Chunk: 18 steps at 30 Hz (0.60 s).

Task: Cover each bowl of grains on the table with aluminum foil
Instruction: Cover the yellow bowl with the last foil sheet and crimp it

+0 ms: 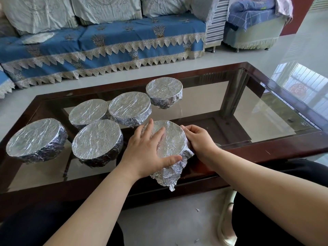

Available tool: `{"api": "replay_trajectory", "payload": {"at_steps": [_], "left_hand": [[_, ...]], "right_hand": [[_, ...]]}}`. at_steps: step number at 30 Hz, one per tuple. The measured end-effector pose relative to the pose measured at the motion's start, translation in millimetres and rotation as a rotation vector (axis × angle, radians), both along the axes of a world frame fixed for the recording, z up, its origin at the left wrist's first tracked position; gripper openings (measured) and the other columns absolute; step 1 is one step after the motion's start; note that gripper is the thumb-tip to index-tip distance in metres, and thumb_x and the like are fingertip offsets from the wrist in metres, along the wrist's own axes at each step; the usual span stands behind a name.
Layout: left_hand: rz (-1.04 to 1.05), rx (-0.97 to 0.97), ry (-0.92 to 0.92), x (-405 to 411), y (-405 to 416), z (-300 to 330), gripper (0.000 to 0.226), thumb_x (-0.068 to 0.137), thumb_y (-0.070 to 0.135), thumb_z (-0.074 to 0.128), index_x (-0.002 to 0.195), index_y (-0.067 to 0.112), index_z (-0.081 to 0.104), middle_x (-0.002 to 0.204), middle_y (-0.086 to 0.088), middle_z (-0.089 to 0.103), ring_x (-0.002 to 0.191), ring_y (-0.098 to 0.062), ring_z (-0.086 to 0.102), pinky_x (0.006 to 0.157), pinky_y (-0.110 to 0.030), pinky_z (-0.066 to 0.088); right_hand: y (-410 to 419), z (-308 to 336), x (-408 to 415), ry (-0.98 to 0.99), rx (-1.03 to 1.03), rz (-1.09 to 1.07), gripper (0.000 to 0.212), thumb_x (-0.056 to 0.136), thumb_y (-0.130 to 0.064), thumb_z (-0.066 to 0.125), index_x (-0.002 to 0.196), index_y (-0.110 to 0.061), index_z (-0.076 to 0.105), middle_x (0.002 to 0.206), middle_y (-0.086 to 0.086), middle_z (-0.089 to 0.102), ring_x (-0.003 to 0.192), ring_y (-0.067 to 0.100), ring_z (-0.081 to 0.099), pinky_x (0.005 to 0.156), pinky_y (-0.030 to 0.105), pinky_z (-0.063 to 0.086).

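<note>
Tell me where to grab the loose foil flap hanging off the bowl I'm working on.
Pinch the loose flap at its near tip, coming from below the table edge, then fold it up. It hangs free there, while the left hand presses the top flat.

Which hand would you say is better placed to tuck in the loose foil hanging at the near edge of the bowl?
Probably the left hand: its thumb lies right above the loose foil flap, while the right hand holds the bowl's far-right rim.
</note>
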<state>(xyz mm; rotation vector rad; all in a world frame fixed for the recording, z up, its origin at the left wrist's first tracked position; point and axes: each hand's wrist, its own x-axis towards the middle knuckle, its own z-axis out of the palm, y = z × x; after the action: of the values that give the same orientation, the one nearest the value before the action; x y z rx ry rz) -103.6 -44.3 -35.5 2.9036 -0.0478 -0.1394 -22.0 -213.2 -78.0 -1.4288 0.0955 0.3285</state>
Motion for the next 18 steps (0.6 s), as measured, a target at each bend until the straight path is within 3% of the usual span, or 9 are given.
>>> {"api": "replay_trajectory", "payload": {"at_steps": [6, 9, 12, 18], "left_hand": [[0.011, 0.014, 0.008, 1, -2, 1, 0.12, 0.055, 0.1, 0.023, 0.156, 0.038, 0.009, 0.165, 0.003, -0.016, 0.149, -0.02, -0.012, 0.12, -0.047, 0.007], [0.019, 0.015, 0.009, 1, -3, 0, 0.121, 0.053, 0.1, 0.022, 0.156, 0.038, 0.009, 0.165, 0.004, -0.015, 0.149, -0.02, -0.011, 0.12, -0.047, 0.007], [0.024, 0.019, 0.012, 0, -4, 0, 0.118, 0.057, 0.099, 0.027, 0.156, 0.038, 0.009, 0.165, 0.003, -0.015, 0.15, -0.022, -0.011, 0.12, -0.047, 0.006], [0.044, 0.029, -0.002, 0, -4, -1, 0.122, 0.052, 0.1, 0.017, 0.156, 0.037, 0.008, 0.165, 0.002, -0.015, 0.15, -0.023, -0.01, 0.12, -0.048, 0.008]], "right_hand": [[4, 0, 1, 0.045, 0.071, 0.013, 0.008, 0.091, -0.013, 0.067, 0.092, -0.006, 0.066, 0.072, 0.008, 0.066, 0.054, 0.015, 0.057, 0.052, 0.026, 0.05], [5, 2, 2, 0.016, 0.11, 0.02, 0.013, 0.086, 0.0, 0.069, 0.098, -0.003, 0.064, 0.077, 0.007, 0.067, 0.056, 0.015, 0.059, 0.052, 0.026, 0.051], [5, 1, 8, -0.039, 0.017, 0.022, 0.02, 0.081, 0.01, 0.067, 0.085, -0.009, 0.061, 0.073, 0.005, 0.062, 0.055, 0.018, 0.053, 0.052, 0.03, 0.047], [3, -1, 14, -0.158, -0.228, 0.015, 0.022, 0.079, 0.005, 0.069, 0.071, -0.014, 0.062, 0.064, 0.002, 0.062, 0.059, 0.02, 0.051, 0.057, 0.034, 0.044]]}}
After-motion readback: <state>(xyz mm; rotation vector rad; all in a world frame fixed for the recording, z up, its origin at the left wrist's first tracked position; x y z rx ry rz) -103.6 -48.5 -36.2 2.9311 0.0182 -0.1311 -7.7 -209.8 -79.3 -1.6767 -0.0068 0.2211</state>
